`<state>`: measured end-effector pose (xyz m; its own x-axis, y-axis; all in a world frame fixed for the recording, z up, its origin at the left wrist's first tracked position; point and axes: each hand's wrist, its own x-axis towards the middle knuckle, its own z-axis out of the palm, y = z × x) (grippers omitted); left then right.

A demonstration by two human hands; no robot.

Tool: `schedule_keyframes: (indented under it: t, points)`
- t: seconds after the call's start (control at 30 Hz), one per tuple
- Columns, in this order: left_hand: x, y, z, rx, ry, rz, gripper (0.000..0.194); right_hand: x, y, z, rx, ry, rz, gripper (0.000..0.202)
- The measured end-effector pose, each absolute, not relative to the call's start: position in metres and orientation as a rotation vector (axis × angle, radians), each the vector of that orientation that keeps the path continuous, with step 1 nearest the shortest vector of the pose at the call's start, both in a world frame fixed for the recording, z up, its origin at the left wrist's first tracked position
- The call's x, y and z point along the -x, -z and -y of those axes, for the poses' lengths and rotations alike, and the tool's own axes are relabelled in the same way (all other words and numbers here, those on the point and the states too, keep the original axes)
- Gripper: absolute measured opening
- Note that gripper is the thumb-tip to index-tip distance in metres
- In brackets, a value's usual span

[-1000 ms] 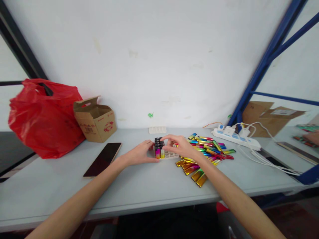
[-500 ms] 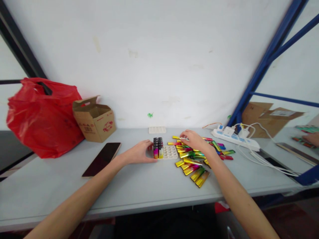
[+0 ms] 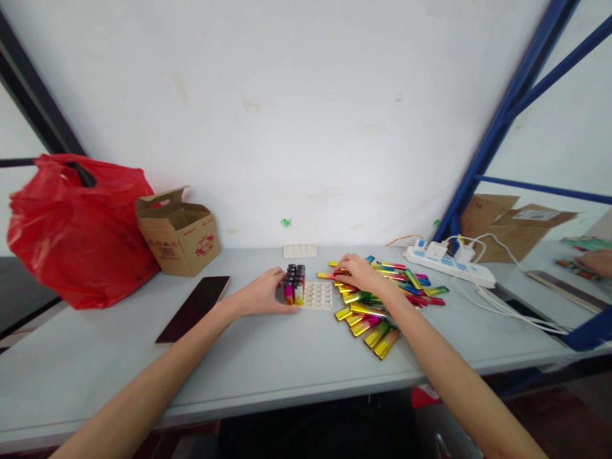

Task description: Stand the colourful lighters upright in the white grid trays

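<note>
The desk [image 3: 239,366] spans the lower half of the frame, with a red bag [image 3: 86,236] and an open cardboard box [image 3: 184,241] at far left and a white power strip [image 3: 452,266] at right. A dark flat device [image 3: 194,310] lies left of centre.

The chief change is in the right hand [image 3: 359,274]: one second earlier it is over the partly filled tray [image 3: 319,296] at lower centre; now it is at the left edge of the heap of loose metallic lighters [image 3: 367,310], right of centre. The left hand [image 3: 261,294] keeps its place at the tray's left end. The shift suggests an interval between one placement and another pick. Two columns of upright lighters [image 3: 294,285] occupy the tray's left part, black tops uppermost; the sockets to their right are bare, so the filling appears far from complete.

As to grip, the left is a wide curve, thumb at the tray's near edge and fingers beyond the upright columns; whether it presses or merely rests cannot be told. The right is narrower, its fingers bent down upon a red-and-gold lighter [image 3: 326,276] whose end projects leftward from beneath them; whether they have closed on it cannot be determined.
</note>
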<state>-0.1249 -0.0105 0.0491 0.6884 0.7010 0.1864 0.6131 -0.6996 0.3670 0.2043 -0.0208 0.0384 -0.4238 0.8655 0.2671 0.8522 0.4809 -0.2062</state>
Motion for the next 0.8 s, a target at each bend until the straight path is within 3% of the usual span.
schedule_keyframes:
  t: [0.3, 0.43, 0.8]
  points:
    - [0.121, -0.041, 0.006, -2.577, -0.521, -1.058, 0.074, -0.202, -0.035, 0.019, 1.393, -0.127, 2.244, 0.012]
    - [0.122, -0.048, 0.007, -2.536, -0.478, -1.034, 0.073, -0.197, -0.038, 0.019, 1.277, -0.335, 2.034, 0.012]
    - [0.127, -0.048, 0.007, -2.502, -0.479, -1.016, 0.075, -0.174, -0.051, 0.029, 0.996, -1.007, 1.383, 0.049]
